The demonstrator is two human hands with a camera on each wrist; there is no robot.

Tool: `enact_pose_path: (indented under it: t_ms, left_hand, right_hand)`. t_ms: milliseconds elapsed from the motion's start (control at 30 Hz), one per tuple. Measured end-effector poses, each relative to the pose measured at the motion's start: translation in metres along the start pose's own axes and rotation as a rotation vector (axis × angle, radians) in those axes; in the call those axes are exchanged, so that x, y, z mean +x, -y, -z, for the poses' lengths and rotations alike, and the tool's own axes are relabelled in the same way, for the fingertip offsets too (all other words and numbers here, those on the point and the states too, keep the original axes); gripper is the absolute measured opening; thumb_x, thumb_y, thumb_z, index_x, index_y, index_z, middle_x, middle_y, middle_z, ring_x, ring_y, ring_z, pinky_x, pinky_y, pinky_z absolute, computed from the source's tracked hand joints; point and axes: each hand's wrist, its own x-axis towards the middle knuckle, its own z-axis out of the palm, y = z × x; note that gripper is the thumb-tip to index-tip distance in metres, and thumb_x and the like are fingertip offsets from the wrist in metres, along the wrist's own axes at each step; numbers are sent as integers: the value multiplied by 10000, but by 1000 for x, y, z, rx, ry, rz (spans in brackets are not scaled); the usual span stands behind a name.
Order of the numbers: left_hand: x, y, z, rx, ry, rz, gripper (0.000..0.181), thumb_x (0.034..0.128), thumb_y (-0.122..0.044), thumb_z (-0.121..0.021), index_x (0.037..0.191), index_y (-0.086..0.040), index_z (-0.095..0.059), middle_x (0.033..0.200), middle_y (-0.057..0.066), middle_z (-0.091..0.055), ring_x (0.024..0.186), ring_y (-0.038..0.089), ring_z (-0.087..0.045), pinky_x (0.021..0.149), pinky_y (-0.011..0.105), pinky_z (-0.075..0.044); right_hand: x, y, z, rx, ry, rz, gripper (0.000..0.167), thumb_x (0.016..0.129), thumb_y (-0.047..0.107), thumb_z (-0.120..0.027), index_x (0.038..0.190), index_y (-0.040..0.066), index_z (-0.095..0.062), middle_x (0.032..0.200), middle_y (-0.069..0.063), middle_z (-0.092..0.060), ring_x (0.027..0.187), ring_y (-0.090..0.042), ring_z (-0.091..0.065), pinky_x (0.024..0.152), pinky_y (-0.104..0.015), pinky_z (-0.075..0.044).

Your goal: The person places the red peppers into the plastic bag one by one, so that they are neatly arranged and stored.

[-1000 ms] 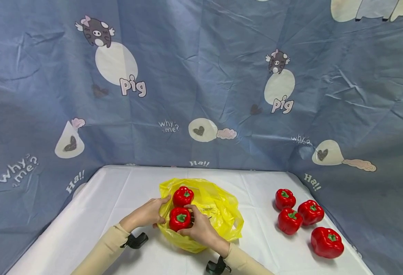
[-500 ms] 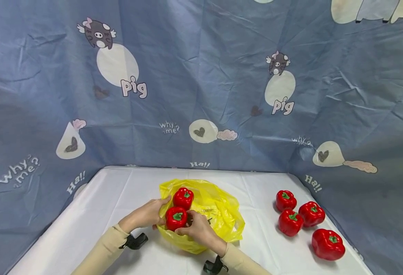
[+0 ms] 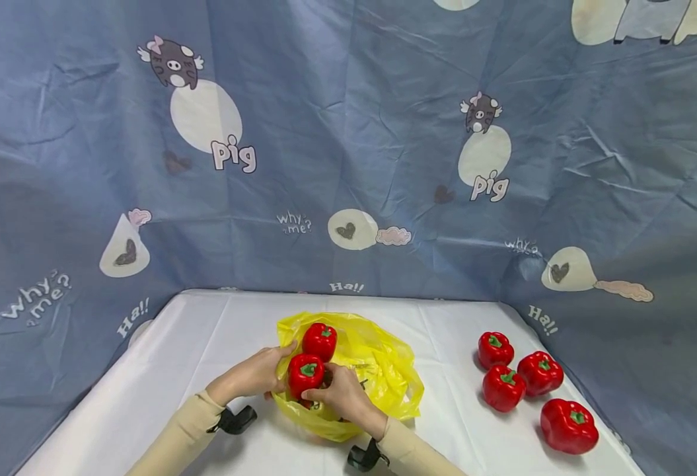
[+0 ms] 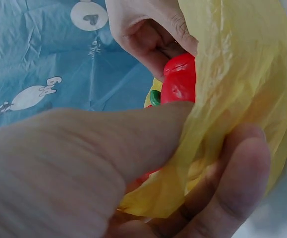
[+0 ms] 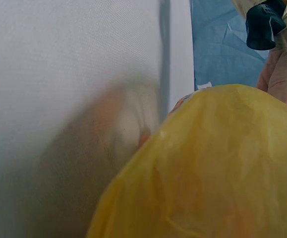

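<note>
A yellow plastic bag (image 3: 386,357) lies with its mouth spread on the white table. My left hand (image 3: 252,378) pinches the bag's left rim; in the left wrist view its thumb is inside the yellow plastic (image 4: 232,64) and its fingers are outside. With thumb and fingers, my right hand (image 3: 348,395) grips a red bell pepper (image 3: 304,371) with a green stem at the near left of the bag's mouth. Just behind it, against the bag's left side, is another red bell pepper (image 3: 320,341). Yellow plastic fills much of the right wrist view and hides the right fingers.
Several red bell peppers (image 3: 504,389) stand in a loose group on the right of the white table (image 3: 205,337), one nearer the front edge. A blue printed cloth (image 3: 300,165) hangs behind and at both sides.
My right hand has shifted slightly left with the pepper, bringing it closer to my left hand and the other pepper in the bag. My left hand keeps its place on the rim.
</note>
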Motion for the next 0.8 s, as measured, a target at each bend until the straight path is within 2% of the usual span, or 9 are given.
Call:
enact_pose_path:
  t_ms: [233, 333, 467, 800]
  left_hand:
    - [0, 0, -2, -19, -20, 26, 870, 694, 102, -692, 1473, 73, -304, 1336, 327, -494, 419, 187, -554, 486, 456, -540]
    - [0, 0, -3, -19, -31, 45, 884, 684, 105, -692, 1478, 58, -307, 1333, 317, -501, 413, 184, -546, 491, 466, -541]
    - [0, 0, -3, -21, -42, 65, 902, 664, 116, -687, 1482, 38, -315, 1356, 316, -483, 407, 181, -546, 494, 468, -543]
    - [3, 1, -3, -7, -40, 67, 900, 663, 113, -696, 1476, 52, -316, 1383, 329, -456, 412, 196, -561, 479, 430, -542]
  right_hand:
    - [-4, -2, 3, 2, 21, 16, 548, 750, 297, -822, 1171, 8, -625, 972, -57, -713, 741, -82, -597, 638, -191, -521]
    - [-7, -3, 6, 36, 27, 4, 585, 742, 294, -829, 1195, -6, -612, 995, -82, -703, 810, -163, -654, 684, -234, -559]
    - [-13, -4, 13, 75, 25, -9, 673, 735, 293, -834, 1250, -50, -570, 1119, -189, -672, 970, -300, -690, 776, -329, -594]
    - [-25, -11, 32, 60, 31, 10, 716, 777, 359, -795, 1321, -21, -526, 1278, -234, -586, 1093, -381, -635, 876, -443, -562]
